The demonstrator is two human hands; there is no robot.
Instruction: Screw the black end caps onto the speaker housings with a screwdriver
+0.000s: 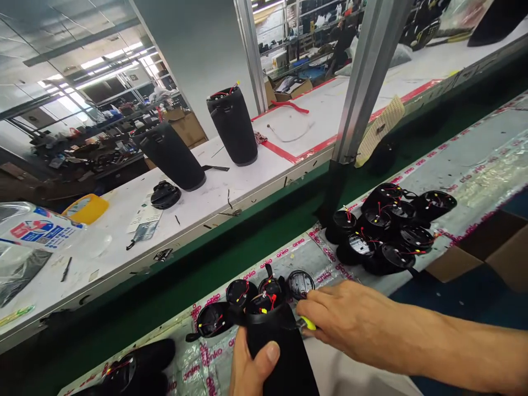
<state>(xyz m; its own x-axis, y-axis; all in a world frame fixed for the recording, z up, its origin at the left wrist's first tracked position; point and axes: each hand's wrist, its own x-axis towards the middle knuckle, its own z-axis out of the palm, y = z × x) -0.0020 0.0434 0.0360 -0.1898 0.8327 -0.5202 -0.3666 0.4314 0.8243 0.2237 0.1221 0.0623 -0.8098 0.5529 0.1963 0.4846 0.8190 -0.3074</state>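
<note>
In the head view, my left hand (251,363) is wrapped around a black cloth-covered speaker body (280,352) with its thumb on the near side. The body's open top faces up, showing red wires and small white and yellow connectors. My right hand (342,319) is closed around a small tool with a yellow handle (308,323), right beside the body's upper rim. The tool's working end is mostly hidden, so its kind is unclear. Several similar open speaker bodies (212,319) stand just behind, along with a round black part (301,284).
A cluster of wired speaker bodies (377,220) stands to the right on the taped bench. More lie at the lower left (136,366). Cardboard boxes (457,264) are at right. Across a green gap, a white shelf (198,220) holds two upright speakers (233,126) behind a metal post (363,82).
</note>
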